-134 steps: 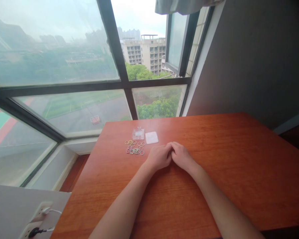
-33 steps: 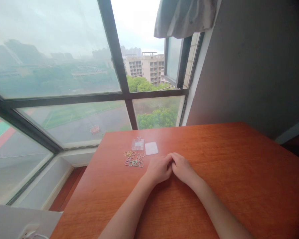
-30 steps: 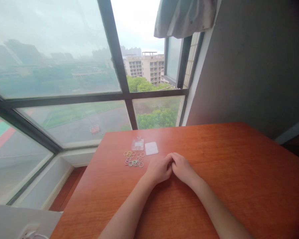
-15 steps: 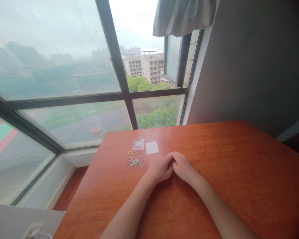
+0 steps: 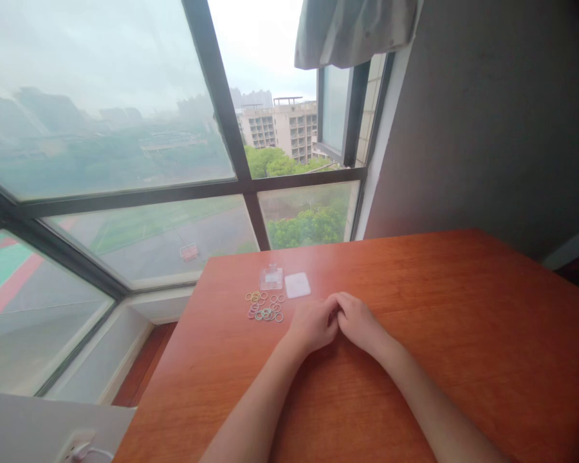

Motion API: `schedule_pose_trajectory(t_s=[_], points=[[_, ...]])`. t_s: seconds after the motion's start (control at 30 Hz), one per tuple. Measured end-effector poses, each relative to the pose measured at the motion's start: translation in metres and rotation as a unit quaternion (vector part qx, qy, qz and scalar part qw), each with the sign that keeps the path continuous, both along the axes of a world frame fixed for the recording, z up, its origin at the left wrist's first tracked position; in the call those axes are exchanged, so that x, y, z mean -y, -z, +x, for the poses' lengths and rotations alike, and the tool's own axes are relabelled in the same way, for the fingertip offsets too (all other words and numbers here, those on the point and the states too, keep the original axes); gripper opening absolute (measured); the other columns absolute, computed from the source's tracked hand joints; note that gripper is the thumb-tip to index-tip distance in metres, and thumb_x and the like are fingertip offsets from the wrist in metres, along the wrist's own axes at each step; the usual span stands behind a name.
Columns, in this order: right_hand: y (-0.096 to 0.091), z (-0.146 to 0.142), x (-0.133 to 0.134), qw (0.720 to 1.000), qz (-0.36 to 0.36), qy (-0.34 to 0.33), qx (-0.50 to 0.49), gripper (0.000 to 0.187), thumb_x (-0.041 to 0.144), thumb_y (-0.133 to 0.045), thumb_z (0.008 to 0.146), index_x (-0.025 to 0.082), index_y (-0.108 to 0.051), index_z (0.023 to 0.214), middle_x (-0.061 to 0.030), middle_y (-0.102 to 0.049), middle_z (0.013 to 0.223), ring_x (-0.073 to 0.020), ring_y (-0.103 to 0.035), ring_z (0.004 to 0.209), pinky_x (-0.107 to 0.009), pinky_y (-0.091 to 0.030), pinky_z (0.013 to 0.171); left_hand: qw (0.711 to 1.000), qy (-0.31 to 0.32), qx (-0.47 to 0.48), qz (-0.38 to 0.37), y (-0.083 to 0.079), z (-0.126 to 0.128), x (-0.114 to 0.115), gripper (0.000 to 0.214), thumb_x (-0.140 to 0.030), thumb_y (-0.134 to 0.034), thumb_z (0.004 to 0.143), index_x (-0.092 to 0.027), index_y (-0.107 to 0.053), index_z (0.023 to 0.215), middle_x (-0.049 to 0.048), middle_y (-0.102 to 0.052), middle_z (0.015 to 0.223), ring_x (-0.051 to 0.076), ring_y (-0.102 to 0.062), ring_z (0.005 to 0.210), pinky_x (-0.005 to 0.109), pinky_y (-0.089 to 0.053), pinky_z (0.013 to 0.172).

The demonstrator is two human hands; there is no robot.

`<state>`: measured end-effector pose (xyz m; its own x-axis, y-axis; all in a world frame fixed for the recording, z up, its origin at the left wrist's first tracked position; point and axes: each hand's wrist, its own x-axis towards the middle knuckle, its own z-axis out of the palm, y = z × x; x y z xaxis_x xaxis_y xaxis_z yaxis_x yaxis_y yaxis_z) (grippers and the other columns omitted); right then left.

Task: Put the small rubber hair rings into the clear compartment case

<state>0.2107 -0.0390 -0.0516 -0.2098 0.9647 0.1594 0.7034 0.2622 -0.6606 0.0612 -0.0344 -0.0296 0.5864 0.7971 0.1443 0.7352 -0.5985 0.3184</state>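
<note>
My left hand [image 5: 312,323] and my right hand [image 5: 359,319] rest together on the wooden table [image 5: 444,321], their curled fingers meeting in the middle. Both look closed, and whatever may lie inside them is hidden. Several small coloured rings [image 5: 266,314], yellowish, pink and pale green, lie loosely grouped to the left of my left hand. Just behind the rings sits a clear plastic box [image 5: 271,279]. A white square piece [image 5: 298,285], perhaps a lid, lies flat beside that box, nearest to my left fingers.
Large dark-framed windows [image 5: 246,186] run behind and left of the table. A grey curtain [image 5: 354,32] hangs at the top. The right side is bounded by a grey wall [image 5: 477,128]. At the lower left, a plug with a white cord [image 5: 80,447] sits in a wall socket.
The view has shifted slightly, so the table items appear a little further right. My hands stay together in the same place on the table.
</note>
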Motion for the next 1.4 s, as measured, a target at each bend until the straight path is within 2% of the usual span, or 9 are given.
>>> schedule_pose_trajectory(t_s=[0.67, 1.4], points=[[-0.0013, 0.0022, 0.0007, 1.000, -0.005, -0.005, -0.006, 0.022, 0.005, -0.041, 0.077, 0.019, -0.057, 0.082, -0.0052, -0.063, 0.089, -0.0175, -0.056, 0.087, -0.027, -0.042, 0.081, 1.000, -0.005, -0.001, -0.022, -0.0059, 0.0015, 0.0010, 0.018, -0.020, -0.047, 0.082, -0.021, -0.056, 0.099, 0.0033, -0.070, 0.091, 0.019, -0.065, 0.078, 0.025, -0.037, 0.060], [0.0066, 0.0034, -0.0032, 1.000, 0.001, -0.015, -0.005, 0.023, 0.005, -0.040, 0.072, 0.020, -0.055, 0.079, -0.0040, -0.060, 0.085, -0.0177, -0.055, 0.084, -0.027, -0.041, 0.077, 1.000, 0.001, 0.013, -0.007, -0.0016, 0.0003, 0.0005, 0.017, -0.021, -0.046, 0.083, -0.021, -0.054, 0.098, 0.0031, -0.070, 0.090, 0.019, -0.064, 0.077, 0.025, -0.035, 0.058]])
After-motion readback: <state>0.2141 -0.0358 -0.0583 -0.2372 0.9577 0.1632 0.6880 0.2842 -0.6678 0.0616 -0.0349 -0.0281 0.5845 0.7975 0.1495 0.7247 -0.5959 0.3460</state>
